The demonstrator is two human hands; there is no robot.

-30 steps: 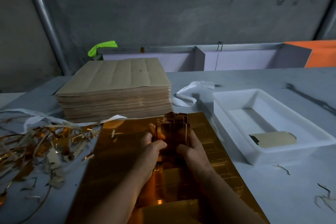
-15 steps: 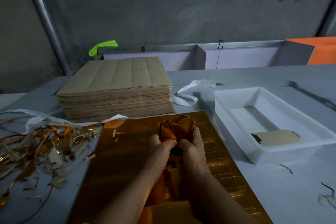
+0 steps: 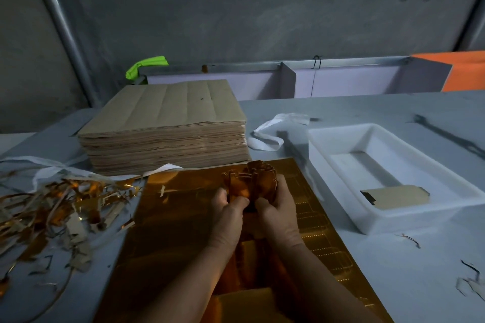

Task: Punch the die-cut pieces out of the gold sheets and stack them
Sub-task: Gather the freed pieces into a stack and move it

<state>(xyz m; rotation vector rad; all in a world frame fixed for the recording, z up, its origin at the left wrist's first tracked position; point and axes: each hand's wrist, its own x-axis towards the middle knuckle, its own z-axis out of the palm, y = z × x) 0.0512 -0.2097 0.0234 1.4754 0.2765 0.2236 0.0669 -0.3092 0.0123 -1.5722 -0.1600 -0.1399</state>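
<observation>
Head view | pieces point(image 3: 250, 182) clamped between left grip point(image 3: 228, 217) and right grip point(image 3: 279, 214) | stack point(image 3: 396, 195) in tray point(image 3: 393, 224) judged barely begun | sheet pile point(image 3: 162, 123), upper left, judged unpunched

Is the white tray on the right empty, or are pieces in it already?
Not empty: a flat tan piece lies in the white tray, near its front end.

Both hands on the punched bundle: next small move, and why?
Probably carry the bundle of gold pieces right to the white tray: left hand and right hand grip it above the gold sheet, and one piece already lies in that tray.
</observation>
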